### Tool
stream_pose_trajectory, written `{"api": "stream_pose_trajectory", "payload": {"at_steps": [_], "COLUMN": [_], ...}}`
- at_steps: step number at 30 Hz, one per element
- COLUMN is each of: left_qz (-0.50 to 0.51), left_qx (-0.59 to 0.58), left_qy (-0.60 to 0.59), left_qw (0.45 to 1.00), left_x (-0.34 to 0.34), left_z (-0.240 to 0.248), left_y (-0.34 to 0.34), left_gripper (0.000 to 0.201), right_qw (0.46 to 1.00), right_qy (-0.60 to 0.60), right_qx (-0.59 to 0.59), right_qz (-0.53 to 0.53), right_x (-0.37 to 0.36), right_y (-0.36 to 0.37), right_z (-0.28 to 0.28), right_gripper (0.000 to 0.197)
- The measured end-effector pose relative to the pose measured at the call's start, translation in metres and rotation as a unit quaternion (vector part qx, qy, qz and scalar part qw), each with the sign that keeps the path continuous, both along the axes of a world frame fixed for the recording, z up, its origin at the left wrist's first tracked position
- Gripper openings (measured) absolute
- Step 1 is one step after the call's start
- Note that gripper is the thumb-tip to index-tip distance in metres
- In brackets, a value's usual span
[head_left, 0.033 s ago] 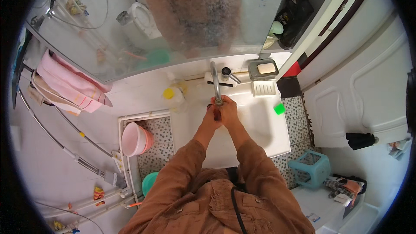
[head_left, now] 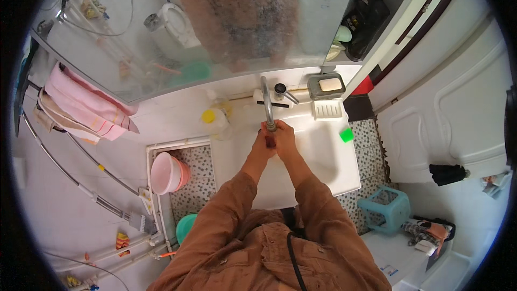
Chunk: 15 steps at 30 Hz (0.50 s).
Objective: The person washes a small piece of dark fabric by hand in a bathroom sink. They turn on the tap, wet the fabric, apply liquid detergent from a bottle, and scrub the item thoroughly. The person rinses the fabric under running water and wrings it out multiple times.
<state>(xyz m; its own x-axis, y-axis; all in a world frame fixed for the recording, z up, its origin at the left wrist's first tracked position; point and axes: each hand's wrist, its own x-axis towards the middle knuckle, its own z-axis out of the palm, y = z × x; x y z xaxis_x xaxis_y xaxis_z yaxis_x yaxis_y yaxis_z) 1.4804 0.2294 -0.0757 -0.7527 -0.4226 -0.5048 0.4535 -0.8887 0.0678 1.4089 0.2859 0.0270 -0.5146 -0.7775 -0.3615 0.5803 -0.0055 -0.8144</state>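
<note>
Both my hands meet right under the tip of the curved metal faucet spout (head_left: pixel 267 102), above the white sink (head_left: pixel 323 167). My left hand (head_left: pixel 262 148) and my right hand (head_left: pixel 285 139) are curled toward each other with the fingers pressed close. Something dark reddish (head_left: pixel 270 143) shows in the gap between them, too small and shaded to name. The spout hides part of my fingertips. Behind it stands the faucet's lever handle (head_left: pixel 291 97). Whether water runs cannot be made out.
Right of the faucet sit a soap bar (head_left: pixel 330 84) in a grey dish and a white ridged soap dish (head_left: pixel 327 110). A bright green block (head_left: pixel 347 135) lies on the sink's right edge. A yellow-capped jug (head_left: pixel 215 121) stands left. Pink buckets (head_left: pixel 168 173) and a blue stool (head_left: pixel 384 209) flank the sink.
My hands stay together under the spout, with a slight shift of the fingers. A dark spot beside my left fingertips no longer shows.
</note>
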Motion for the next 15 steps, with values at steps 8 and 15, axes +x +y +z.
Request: {"api": "stream_pose_trajectory", "payload": {"at_steps": [8,15], "left_qz": [0.032,0.042], "left_qx": [0.059,0.195], "left_qy": [-0.002,0.180], "left_qw": [0.998,0.963], "left_x": [-0.015,0.008], "left_z": [0.045,0.079], "left_y": [-0.002,0.041], "left_gripper": [0.026,0.030], "right_qw": [0.977,0.853], "right_qy": [0.122,-0.438], "right_qx": [0.091,-0.264], "right_qz": [-0.148,0.102], "right_x": [-0.023,-0.024], "right_y": [0.044,0.031], "right_z": [-0.034,-0.157], "right_gripper": [0.021,0.051]}}
